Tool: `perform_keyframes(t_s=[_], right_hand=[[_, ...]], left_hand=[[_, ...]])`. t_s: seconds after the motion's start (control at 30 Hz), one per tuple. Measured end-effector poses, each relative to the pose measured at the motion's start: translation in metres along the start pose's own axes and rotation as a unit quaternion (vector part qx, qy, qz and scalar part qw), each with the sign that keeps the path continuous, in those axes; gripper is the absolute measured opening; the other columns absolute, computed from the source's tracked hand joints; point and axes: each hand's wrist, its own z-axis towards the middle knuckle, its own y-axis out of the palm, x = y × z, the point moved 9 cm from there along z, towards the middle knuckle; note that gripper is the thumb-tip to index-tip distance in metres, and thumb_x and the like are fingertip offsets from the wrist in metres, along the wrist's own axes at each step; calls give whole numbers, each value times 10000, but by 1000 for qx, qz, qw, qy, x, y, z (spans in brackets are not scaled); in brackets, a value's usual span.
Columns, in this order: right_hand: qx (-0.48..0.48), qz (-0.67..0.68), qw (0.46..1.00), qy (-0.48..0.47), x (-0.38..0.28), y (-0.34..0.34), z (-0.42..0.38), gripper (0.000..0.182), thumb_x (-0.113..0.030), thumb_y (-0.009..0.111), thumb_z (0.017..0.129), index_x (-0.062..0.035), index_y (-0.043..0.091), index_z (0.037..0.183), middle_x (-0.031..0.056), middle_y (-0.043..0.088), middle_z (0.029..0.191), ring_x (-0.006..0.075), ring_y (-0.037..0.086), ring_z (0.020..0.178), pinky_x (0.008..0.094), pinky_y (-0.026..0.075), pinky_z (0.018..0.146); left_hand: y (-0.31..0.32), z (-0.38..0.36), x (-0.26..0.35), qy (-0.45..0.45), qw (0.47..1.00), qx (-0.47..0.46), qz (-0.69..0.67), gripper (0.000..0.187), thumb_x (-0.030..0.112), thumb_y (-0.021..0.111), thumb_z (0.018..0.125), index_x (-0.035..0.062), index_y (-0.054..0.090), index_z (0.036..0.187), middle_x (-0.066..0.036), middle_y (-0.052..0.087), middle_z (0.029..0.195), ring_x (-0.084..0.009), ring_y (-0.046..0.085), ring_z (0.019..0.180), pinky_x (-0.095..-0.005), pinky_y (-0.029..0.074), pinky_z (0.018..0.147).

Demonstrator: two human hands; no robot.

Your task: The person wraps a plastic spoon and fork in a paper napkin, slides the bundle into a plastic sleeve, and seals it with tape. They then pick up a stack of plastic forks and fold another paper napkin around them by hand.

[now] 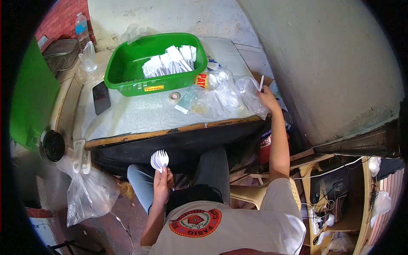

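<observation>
white plastic forks point(160, 160), fanned bunch

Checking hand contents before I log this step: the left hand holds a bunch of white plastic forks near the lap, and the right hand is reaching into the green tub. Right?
Not quite. The head view shows the right hand at the clear plastic bags on the table's right edge, pinching a white plastic utensil, not in the green tub. The left hand does hold the white plastic forks.

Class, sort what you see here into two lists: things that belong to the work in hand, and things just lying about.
In use: forks in the left hand; white stick in the right hand; clear bags; green tub of wrapped packets.

Lying about: phone; tape roll; water bottle; hanging bag.
</observation>
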Motion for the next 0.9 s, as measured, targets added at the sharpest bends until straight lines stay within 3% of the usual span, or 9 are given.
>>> perform_keyframes(t_s=[0.17, 0.27, 0.33, 0.37, 0.47, 0.53, 0.77, 0.83, 0.9], right_hand=[[-39, -58, 998, 0, 0, -4, -16, 283, -220, 650, 834, 15, 606, 985, 205, 662, 905, 319, 653, 839, 410, 482, 771], [-47, 8, 999, -21, -4, -3, -27, 270, -240, 664, 806, 1, 646, 926, 210, 672, 880, 359, 655, 835, 425, 488, 765], [33, -175, 984, -11, -11, -14, -35, 304, -180, 687, 766, -19, 666, 1023, 147, 687, 807, 262, 646, 709, 374, 487, 679], [34, -175, 984, -7, -6, -14, -35, 304, -180, 687, 766, -19, 666, 1023, 147, 687, 807, 262, 646, 709, 374, 487, 679], [25, -159, 987, 5, -10, -11, -33, 347, -135, 689, 733, -30, 655, 1062, 159, 704, 845, 266, 673, 737, 368, 500, 673], [92, -40, 995, 10, -10, -28, -44, 333, -212, 679, 720, -31, 633, 994, 188, 684, 857, 364, 664, 830, 423, 508, 729], [47, 110, 993, -25, 13, -6, -41, 307, -183, 623, 742, -47, 592, 1016, 214, 683, 907, 396, 656, 874, 421, 506, 761], [73, -117, 991, 1, 3, 1, -37, 331, -209, 601, 760, -69, 574, 1059, 230, 680, 953, 418, 649, 920, 447, 502, 785], [41, -152, 988, -5, -22, -1, -33, 384, -234, 587, 774, -82, 557, 1125, 241, 672, 991, 438, 631, 964, 505, 483, 828]], left_hand=[[-8, -1, -5, 1, 1000, 1, 2, 200, 315, 418, 1040, 119, 453, 1023, 52, 357, 660, -41, 275, 513, -205, 237, 466], [-6, -3, -2, -6, 1000, -2, 1, 200, 316, 423, 1039, 120, 454, 1020, 53, 357, 662, -42, 276, 522, -206, 234, 466], [-5, -2, -1, -12, 1000, 8, -1, 199, 309, 430, 1038, 116, 460, 999, 56, 359, 665, -38, 286, 515, -207, 235, 466], [-5, -3, -2, -18, 1000, 17, -3, 200, 301, 437, 1037, 112, 466, 978, 59, 360, 667, -33, 296, 509, -208, 236, 466], [0, -2, -1, -23, 1000, 1, 3, 202, 305, 440, 1036, 113, 466, 979, 60, 360, 666, -32, 295, 508, -207, 235, 467], [0, -3, -2, -22, 1000, 3, 3, 204, 306, 439, 1036, 112, 467, 980, 62, 357, 664, -31, 294, 508, -206, 233, 466], [0, -1, -8, -21, 1000, -20, -5, 205, 307, 438, 1037, 111, 475, 989, 73, 332, 643, -28, 279, 493, -204, 223, 456], [0, 1, -10, -29, 1000, -10, 1, 200, 302, 436, 1038, 112, 475, 991, 72, 327, 642, -28, 276, 490, -205, 221, 454], [0, 1, -10, -35, 999, 0, 6, 196, 298, 434, 1039, 112, 475, 993, 72, 323, 640, -28, 272, 488, -205, 219, 453]])
